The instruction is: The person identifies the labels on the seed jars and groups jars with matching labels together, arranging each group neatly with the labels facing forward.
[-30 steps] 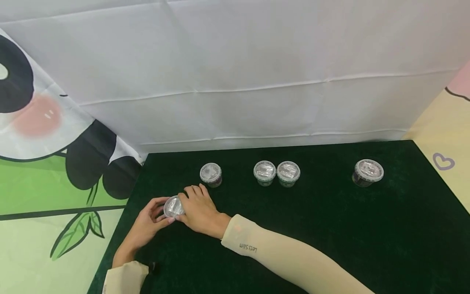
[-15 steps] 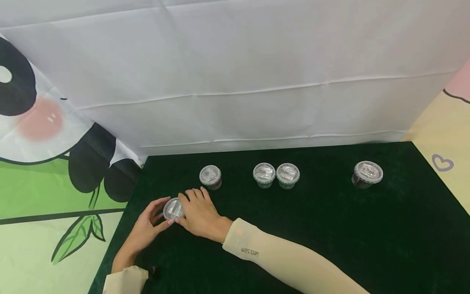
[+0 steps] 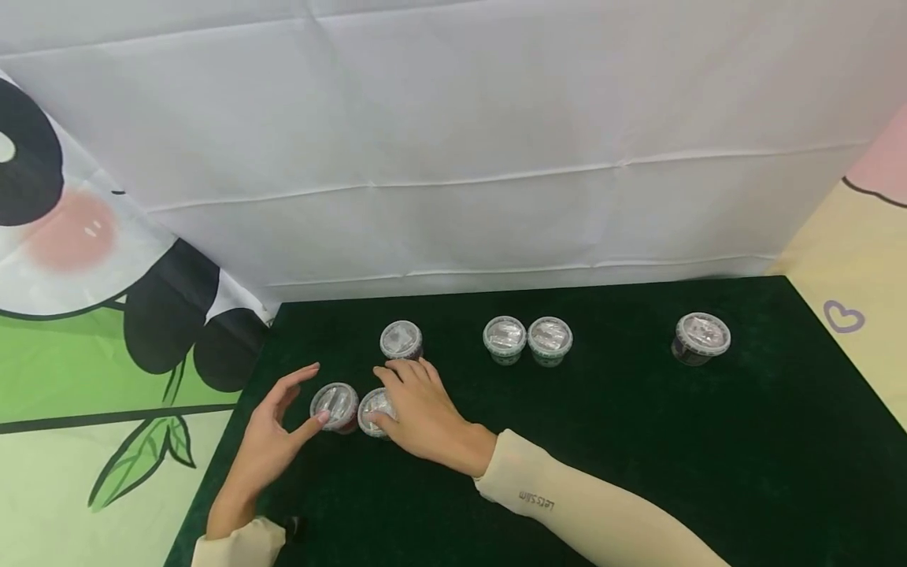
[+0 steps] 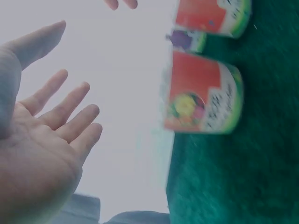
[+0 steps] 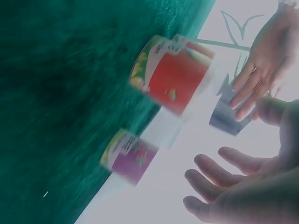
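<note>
Two small round tubs with clear lids stand side by side on the dark green cloth. The left tub (image 3: 336, 400) has my left hand (image 3: 264, 445) beside it, fingers spread, the thumb overlapping its lid in the head view. Over the right tub (image 3: 372, 408) hovers my right hand (image 3: 432, 413), its fingers partly covering the lid. Both wrist views show loosely extended fingers with nothing between them. Red labels show on a nearer tub (image 4: 203, 95) and another tub (image 4: 210, 16) in the left wrist view, and on a tub (image 5: 173, 79) in the right wrist view.
A purple-labelled tub (image 5: 131, 156) stands behind; in the head view, the back-left tub (image 3: 401, 339) is close to my right fingertips. Two touching tubs (image 3: 505, 336) stand back centre, a lone tub (image 3: 701, 335) far right. White cloth (image 3: 453, 228) hangs behind the table.
My right hand has shifted right and my left fingers have spread away from the tub they surrounded. Where one lid showed between the hands, two tubs now show side by side.
</note>
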`<state>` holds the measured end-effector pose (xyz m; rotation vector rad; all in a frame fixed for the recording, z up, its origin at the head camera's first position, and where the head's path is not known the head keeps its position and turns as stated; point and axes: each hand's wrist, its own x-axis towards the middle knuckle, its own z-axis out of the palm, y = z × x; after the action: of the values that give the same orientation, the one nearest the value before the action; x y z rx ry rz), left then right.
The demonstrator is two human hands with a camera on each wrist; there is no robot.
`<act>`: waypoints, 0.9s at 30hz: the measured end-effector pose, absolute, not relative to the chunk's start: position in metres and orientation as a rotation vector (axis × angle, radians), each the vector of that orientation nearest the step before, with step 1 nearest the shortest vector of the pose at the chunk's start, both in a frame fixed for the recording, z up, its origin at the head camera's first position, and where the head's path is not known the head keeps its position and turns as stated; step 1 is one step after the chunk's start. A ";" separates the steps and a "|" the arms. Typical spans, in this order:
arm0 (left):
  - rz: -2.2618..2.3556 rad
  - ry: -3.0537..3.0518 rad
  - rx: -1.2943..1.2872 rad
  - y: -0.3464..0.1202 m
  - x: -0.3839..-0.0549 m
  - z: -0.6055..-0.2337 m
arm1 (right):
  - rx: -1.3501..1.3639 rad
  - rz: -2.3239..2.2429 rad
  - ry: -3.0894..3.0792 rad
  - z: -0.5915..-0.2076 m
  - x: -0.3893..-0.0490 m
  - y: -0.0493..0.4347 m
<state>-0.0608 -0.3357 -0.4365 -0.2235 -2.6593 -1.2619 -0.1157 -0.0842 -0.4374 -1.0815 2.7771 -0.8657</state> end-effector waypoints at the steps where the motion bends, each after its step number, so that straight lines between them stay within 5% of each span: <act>1: -1.266 -2.656 -0.235 -0.332 -0.060 -0.434 | -1.078 -0.886 2.774 -0.437 -0.116 -0.078; 27: -1.349 -2.750 -0.618 -0.206 -0.072 -0.427 | -0.767 -1.230 2.782 -0.442 -0.112 0.072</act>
<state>-0.0725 -0.2056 -0.4273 -0.6175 -2.7499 -1.3494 -0.1123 0.0723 -0.4424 -0.7672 2.7820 -1.2297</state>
